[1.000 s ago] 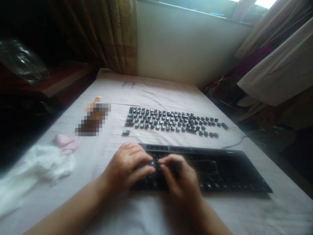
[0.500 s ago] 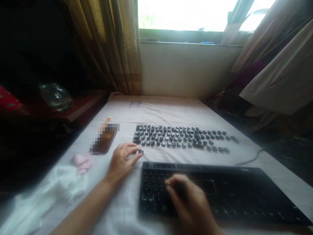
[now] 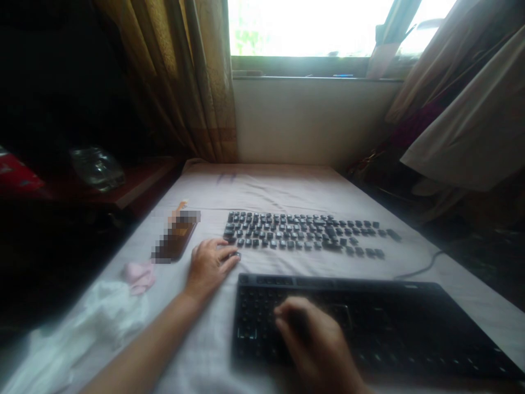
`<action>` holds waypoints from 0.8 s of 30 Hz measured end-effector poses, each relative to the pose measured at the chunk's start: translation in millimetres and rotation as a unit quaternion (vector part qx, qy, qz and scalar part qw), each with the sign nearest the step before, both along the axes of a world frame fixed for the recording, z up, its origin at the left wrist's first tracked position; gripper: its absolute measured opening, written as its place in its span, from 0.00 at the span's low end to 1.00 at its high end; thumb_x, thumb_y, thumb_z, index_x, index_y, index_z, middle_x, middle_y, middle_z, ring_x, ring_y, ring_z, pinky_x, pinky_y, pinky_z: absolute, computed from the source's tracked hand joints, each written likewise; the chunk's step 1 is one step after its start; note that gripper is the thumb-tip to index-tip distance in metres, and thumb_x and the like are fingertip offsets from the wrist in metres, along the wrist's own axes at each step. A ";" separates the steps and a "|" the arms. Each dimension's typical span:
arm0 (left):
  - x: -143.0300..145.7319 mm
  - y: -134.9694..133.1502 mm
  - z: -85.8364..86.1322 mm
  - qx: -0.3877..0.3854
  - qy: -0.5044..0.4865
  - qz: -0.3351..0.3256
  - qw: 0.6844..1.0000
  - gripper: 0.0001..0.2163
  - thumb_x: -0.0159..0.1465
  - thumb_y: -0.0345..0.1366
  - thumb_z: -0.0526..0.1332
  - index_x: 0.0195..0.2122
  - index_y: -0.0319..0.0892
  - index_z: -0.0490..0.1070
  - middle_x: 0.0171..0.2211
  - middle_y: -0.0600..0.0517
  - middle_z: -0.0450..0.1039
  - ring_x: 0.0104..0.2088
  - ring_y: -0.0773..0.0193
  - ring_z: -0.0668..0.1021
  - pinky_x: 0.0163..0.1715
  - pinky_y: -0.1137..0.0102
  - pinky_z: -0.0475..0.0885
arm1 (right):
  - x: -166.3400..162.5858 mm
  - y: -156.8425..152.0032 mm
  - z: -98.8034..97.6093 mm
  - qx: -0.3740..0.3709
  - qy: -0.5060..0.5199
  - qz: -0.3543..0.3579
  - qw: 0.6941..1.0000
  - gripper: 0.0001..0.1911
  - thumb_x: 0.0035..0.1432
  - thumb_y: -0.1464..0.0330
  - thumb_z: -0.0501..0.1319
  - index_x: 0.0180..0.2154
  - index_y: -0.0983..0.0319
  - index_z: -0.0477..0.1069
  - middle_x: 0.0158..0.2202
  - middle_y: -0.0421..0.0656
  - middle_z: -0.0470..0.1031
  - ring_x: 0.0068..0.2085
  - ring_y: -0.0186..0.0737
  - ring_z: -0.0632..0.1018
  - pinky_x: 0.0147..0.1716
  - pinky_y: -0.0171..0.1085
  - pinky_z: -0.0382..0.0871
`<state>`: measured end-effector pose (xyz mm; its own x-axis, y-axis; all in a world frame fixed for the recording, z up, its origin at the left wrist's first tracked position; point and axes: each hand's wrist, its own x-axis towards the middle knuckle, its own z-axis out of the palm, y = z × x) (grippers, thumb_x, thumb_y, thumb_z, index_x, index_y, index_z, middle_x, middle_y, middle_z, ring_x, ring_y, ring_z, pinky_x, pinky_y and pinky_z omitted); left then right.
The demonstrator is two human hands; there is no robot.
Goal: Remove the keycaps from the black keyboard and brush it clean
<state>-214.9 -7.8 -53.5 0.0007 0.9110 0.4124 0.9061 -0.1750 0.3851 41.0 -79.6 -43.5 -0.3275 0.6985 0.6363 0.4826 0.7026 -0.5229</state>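
Observation:
My left hand (image 3: 209, 265) rests on the sheet with its thumb and index finger closed on a small black keycap (image 3: 237, 254), mostly covered by the fingertips. Just beyond lie rows of loose black keycaps (image 3: 287, 230), set out in a keyboard-like pattern. A black keyboard base (image 3: 410, 328), with its keycaps off over much of the left part, lies nearer to me. Over its left half hovers my right hand (image 3: 318, 336), curled with thumb and index fingertips together. Something dark shows inside that curl, but blur and shadow hide what it is.
Left of the keycaps lies a brown phone-like object (image 3: 178, 241), partly pixelated. A pink cloth (image 3: 140, 276) and a white cloth (image 3: 94, 323) are bunched at the bed's left edge. A cable (image 3: 420, 269) runs off right. A glass jar (image 3: 98, 168) stands on a side shelf.
My left thumb and fingertips now cover more of the keycap. My right hand has shifted slightly left over the keyboard base. The view has tilted up a little.

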 end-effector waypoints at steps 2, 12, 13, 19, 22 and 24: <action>0.9 -1.2 1.4 -0.004 0.006 0.001 1.000 0.08 0.61 0.44 0.66 0.41 0.55 0.80 0.46 0.51 0.77 0.49 0.54 0.75 0.51 0.54 0.70 | 0.1 0.1 -0.4 0.001 -0.003 -0.001 1.000 0.06 0.62 0.73 0.59 0.41 0.58 0.69 0.32 0.42 0.81 0.33 0.40 0.84 0.34 0.34 0.80; 2.6 -2.7 5.5 -0.011 0.030 -0.002 0.999 0.07 0.62 0.44 0.66 0.39 0.55 0.80 0.47 0.51 0.77 0.51 0.52 0.74 0.52 0.52 0.67 | -0.5 -1.4 4.7 0.004 0.002 -0.004 1.000 0.05 0.63 0.72 0.59 0.41 0.58 0.69 0.32 0.42 0.81 0.32 0.40 0.84 0.33 0.34 0.80; 2.8 -2.7 5.3 -0.010 0.031 -0.003 0.999 0.07 0.62 0.45 0.66 0.39 0.55 0.80 0.47 0.51 0.77 0.52 0.52 0.74 0.52 0.52 0.67 | -0.7 -1.4 5.1 0.004 0.003 -0.003 1.000 0.05 0.63 0.72 0.59 0.40 0.58 0.69 0.31 0.42 0.81 0.32 0.40 0.84 0.32 0.34 0.80; 3.1 -3.3 5.2 -0.007 0.038 -0.007 0.999 0.07 0.63 0.45 0.65 0.39 0.54 0.80 0.47 0.50 0.77 0.52 0.52 0.74 0.52 0.51 0.66 | -0.6 -1.8 11.5 -0.044 0.045 -0.003 0.998 0.05 0.61 0.73 0.60 0.39 0.58 0.71 0.31 0.41 0.82 0.31 0.39 0.84 0.32 0.33 0.79; 3.0 -4.3 5.2 -0.010 0.035 -0.007 0.999 0.08 0.62 0.44 0.66 0.41 0.54 0.80 0.48 0.50 0.77 0.52 0.51 0.74 0.52 0.51 0.66 | 1.1 -2.8 16.5 -0.111 0.077 -0.006 0.991 0.05 0.61 0.73 0.61 0.39 0.58 0.72 0.30 0.41 0.82 0.30 0.39 0.84 0.31 0.31 0.79; 2.9 -4.6 4.8 -0.012 0.032 -0.007 0.999 0.10 0.62 0.44 0.66 0.43 0.53 0.79 0.49 0.50 0.77 0.52 0.51 0.74 0.53 0.51 0.66 | 2.3 -3.2 18.2 -0.150 0.097 -0.009 0.984 0.04 0.61 0.72 0.61 0.39 0.58 0.72 0.31 0.41 0.83 0.30 0.39 0.84 0.30 0.31 0.79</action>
